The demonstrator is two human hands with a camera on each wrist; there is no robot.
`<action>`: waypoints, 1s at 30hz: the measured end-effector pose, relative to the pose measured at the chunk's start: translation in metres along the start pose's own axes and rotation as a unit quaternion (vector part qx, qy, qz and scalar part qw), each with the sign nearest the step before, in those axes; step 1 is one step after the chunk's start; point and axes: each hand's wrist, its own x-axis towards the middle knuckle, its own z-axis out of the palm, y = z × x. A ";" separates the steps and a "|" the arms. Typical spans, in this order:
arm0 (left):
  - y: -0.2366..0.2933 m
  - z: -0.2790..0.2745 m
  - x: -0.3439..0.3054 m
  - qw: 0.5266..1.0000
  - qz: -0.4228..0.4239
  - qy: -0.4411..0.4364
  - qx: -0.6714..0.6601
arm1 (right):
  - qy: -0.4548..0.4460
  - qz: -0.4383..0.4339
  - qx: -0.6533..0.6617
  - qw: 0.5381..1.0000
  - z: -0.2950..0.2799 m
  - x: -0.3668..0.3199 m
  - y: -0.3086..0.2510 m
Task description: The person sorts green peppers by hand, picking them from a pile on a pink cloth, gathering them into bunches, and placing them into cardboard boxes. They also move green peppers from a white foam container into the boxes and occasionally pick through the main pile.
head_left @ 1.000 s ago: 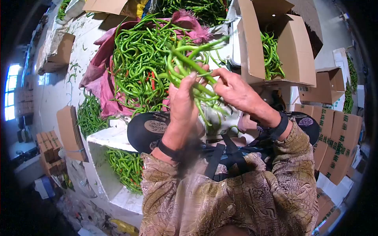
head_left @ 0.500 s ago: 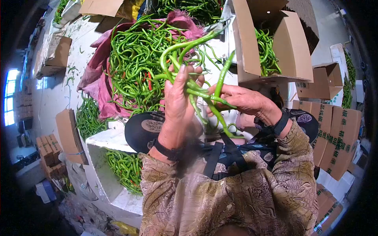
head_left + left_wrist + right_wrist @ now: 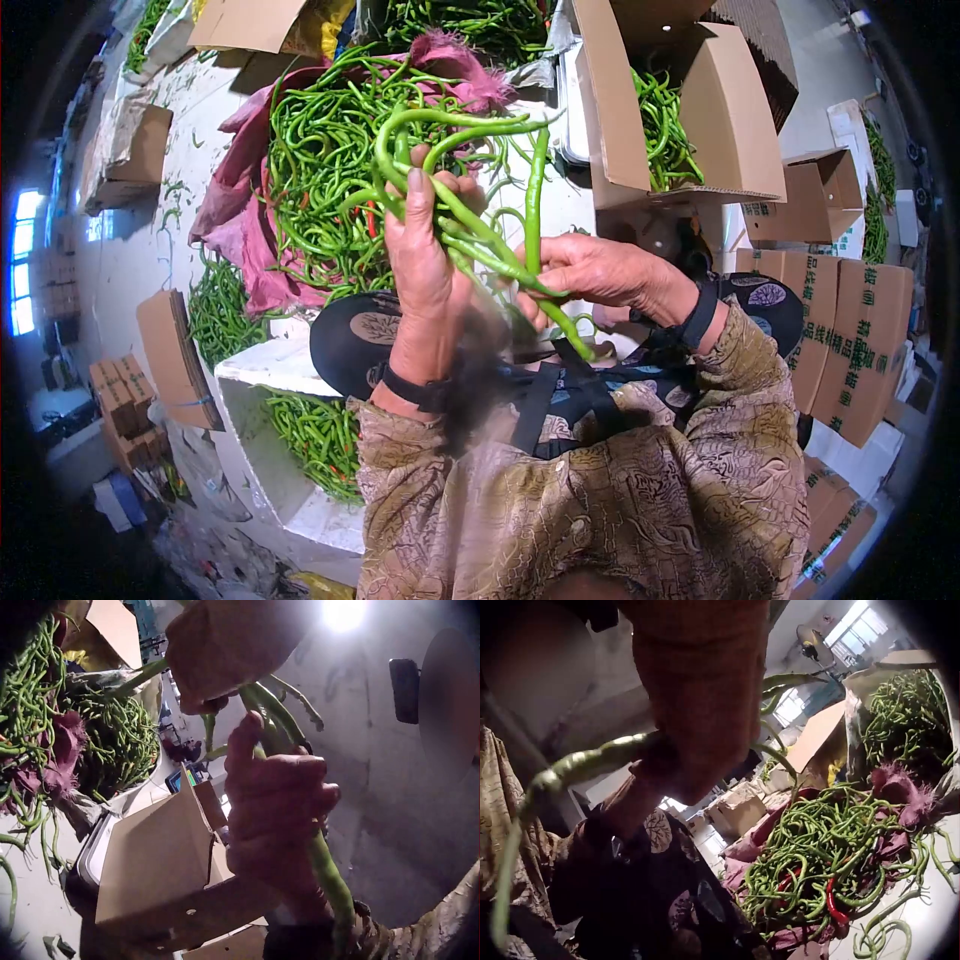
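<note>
In the head view my left hand [image 3: 425,255] grips a loose bunch of long green chili peppers [image 3: 460,205], thumb up and the stems fanning out toward the right. Beside it, slightly lower, my right hand [image 3: 610,275] pinches a straight green chili pepper [image 3: 534,195] that stands upright from its fingertips. Another pepper of the bunch slants down past these fingers, its tip [image 3: 575,335] hanging over the lap. In the left wrist view the right hand [image 3: 277,810] has curled fingers close to the peppers. A big heap of green chili peppers [image 3: 325,190] lies beyond the left hand.
Pink sacking [image 3: 225,215] lies under the heap, with a few red peppers among the green. An open cardboard box [image 3: 735,120] at the upper right holds peppers. At lower left a white foam box [image 3: 250,440] holds more. Flattened cardboard [image 3: 180,350] stands beside it; printed cartons [image 3: 860,350] stand right.
The right hand has drawn away from the left palm, and a pepper now stands upright in its fingers. Both hands sit slightly farther left in view. The left hand keeps its bunch.
</note>
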 end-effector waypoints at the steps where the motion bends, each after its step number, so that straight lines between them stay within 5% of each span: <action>1: 0.001 0.001 0.000 1.000 0.020 0.016 0.004 | 0.002 -0.001 0.000 1.000 -0.001 -0.003 -0.003; 4: 0.004 -0.003 -0.001 0.996 0.029 0.048 0.063 | 0.024 0.058 -0.067 0.996 0.001 -0.031 -0.028; 10: 0.012 0.002 -0.003 0.996 0.040 0.046 -0.057 | 0.360 0.003 -0.174 0.916 0.008 -0.107 -0.126; 14: 0.011 0.013 -0.008 0.997 -0.018 -0.045 -0.067 | 0.387 -0.052 -0.284 0.876 -0.068 -0.138 -0.161; 17: 0.011 0.013 -0.007 0.978 -0.083 -0.113 -0.157 | 0.448 0.003 -0.336 0.828 -0.130 -0.141 -0.154; 18: 0.012 0.016 -0.009 0.976 -0.104 -0.114 -0.156 | 0.494 0.007 -0.477 0.727 -0.154 -0.144 -0.141; 20: 0.011 0.017 -0.012 0.968 -0.142 -0.146 -0.146 | 0.436 -0.009 -0.777 0.454 -0.168 -0.140 -0.132; 22: 0.011 0.017 -0.018 0.963 -0.186 -0.181 -0.080 | 0.350 -0.036 -0.517 0.780 -0.082 -0.095 -0.156; 24: 0.013 0.022 -0.024 0.964 -0.200 -0.177 0.002 | 0.289 -0.089 -0.446 0.843 -0.041 -0.067 -0.145; 26: 0.014 0.025 -0.025 0.947 -0.244 -0.206 -0.026 | 0.233 -0.274 -0.652 0.668 -0.018 -0.047 -0.131; 29: 0.014 0.024 -0.026 0.942 -0.268 -0.203 -0.004 | 0.185 -0.224 -0.700 0.652 0.004 -0.026 -0.122; 30: 0.015 0.024 -0.025 0.934 -0.281 -0.219 0.019 | 0.134 -0.098 -0.663 0.730 0.007 -0.016 -0.122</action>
